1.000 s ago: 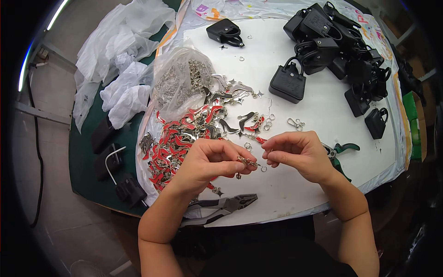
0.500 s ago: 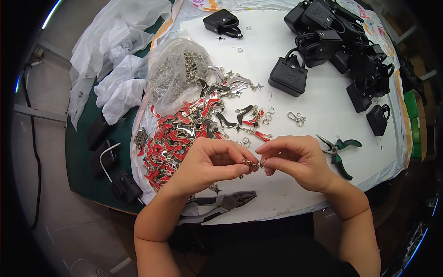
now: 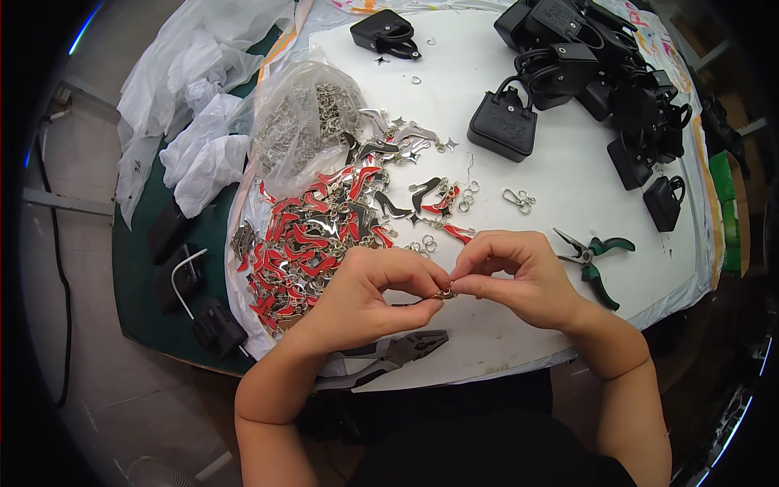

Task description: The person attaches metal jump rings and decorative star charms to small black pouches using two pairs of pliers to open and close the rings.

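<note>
Over the near part of the white board, my left hand (image 3: 367, 294) pinches a small metal chain piece (image 3: 444, 295) between thumb and fingertips. Its far end is hidden in the fingers. Touching it from the other side, my right hand (image 3: 521, 280) is closed at the fingertips on what looks like a metal ring, mostly covered. Left of my hands lies a heap of high-heel shoe charms (image 3: 304, 243) in red, black and silver. Combination pliers (image 3: 406, 351) rest below my left hand. Green-handled needle-nose pliers (image 3: 591, 252) lie open right of my right hand.
A clear plastic bag (image 3: 304, 122) of metal chain links stands beyond the charms. Black mini handbags (image 3: 560, 73) are piled at the far right; one handbag (image 3: 503, 126) sits apart. Loose rings (image 3: 428, 242) and a clasp (image 3: 519, 200) dot the board. White plastic sheeting (image 3: 195, 65) lies far left.
My hands have drawn together, and the metal parts between the fingertips now meet. The view has shifted slightly; the things on the board lie as before.
</note>
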`<control>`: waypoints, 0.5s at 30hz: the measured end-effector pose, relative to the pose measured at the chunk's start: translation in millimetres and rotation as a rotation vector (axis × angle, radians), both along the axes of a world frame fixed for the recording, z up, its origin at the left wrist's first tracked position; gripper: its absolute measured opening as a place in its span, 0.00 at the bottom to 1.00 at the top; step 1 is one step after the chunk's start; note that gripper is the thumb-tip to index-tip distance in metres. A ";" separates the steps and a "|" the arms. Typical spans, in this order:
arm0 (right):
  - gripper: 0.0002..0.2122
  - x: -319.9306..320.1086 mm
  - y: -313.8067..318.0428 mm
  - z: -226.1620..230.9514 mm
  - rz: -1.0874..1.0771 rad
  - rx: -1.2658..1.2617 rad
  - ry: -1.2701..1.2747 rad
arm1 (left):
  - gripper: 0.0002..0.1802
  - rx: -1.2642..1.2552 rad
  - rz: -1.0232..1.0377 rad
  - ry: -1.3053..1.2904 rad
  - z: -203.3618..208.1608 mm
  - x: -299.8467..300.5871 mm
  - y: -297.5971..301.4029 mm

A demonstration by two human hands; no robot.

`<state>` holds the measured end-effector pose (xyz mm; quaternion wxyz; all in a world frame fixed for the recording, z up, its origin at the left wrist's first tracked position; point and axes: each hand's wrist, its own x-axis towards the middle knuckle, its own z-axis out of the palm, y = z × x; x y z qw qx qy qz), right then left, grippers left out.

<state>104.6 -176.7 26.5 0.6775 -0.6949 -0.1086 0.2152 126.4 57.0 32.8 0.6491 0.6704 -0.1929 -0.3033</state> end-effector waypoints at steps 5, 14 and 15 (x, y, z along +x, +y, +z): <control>0.04 -3.4 5.1 -2.4 -0.021 0.269 0.041 | 0.06 -0.227 0.056 0.057 -5.1 -3.4 -0.9; 0.04 -7.7 8.8 -5.6 0.004 0.434 0.099 | 0.12 -0.181 0.110 0.341 16.2 -1.1 -4.4; 0.04 -7.4 8.8 -6.0 0.006 0.434 0.100 | 0.12 -0.181 0.112 0.341 14.4 -1.8 -3.5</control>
